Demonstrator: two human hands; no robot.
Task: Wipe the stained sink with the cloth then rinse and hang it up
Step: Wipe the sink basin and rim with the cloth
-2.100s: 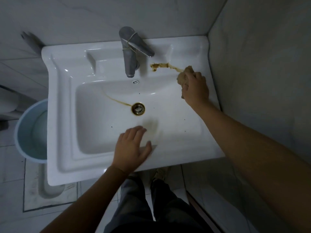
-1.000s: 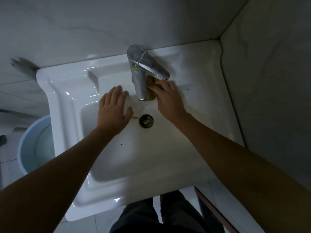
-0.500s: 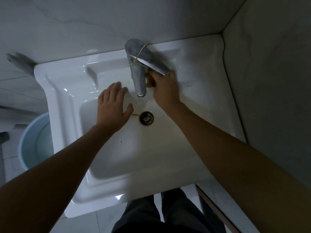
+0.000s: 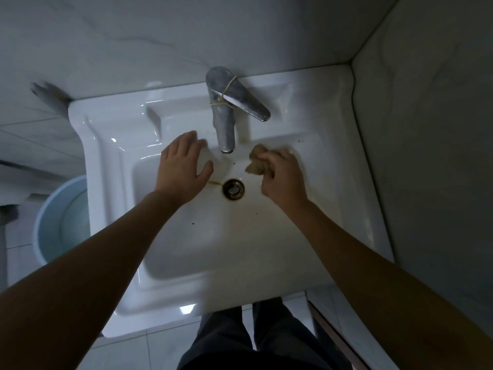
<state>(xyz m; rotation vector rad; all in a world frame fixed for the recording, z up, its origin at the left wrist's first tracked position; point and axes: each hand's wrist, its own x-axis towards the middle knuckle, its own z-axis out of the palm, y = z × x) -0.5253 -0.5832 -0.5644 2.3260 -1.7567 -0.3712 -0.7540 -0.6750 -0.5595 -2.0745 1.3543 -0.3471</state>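
You're mid-wipe; rinse & hang-up not yet begun. Take the drain point(image 4: 234, 188) as clock centre.

Your right hand point(image 4: 282, 177) sits at approx 2 o'clock, fingers curled round the cloth point(image 4: 257, 164). The cloth is bunched into a brown wad poking out toward the faucet point(image 4: 224, 124) spout at 12. It's by the back wall of the sink point(image 4: 186, 249), just beside the spout, not under it. Can't tell if it's pressed on the porcelain or held just off it.

Your left hand point(image 4: 184, 166) is at 10 o'clock, flat, fingers straight & a bit spread, holding nothing. Resting on the basin wall vs hovering: can't tell.

Left to wipe, by my read:
- a thin brown streak point(image 4: 214, 183) from the drain rim out toward 9 o'clock, near your left thumb
- a brown ring round the drain
- a faint tan film at 4–5 o'clock
- dark specks, e.g. at 7–8

Next move, imo: bring the cloth down & across from 2 to 9, so shift the left hand clear first. The wad looks soiled, so turn it to a cleaner face or you'll likely smear.

No water is running. The lever point(image 4: 248, 106) at 12–1 has a rubber band point(image 4: 226, 94) round it, so mind that when you open it for the rinse. No hook or rail in view for hanging.
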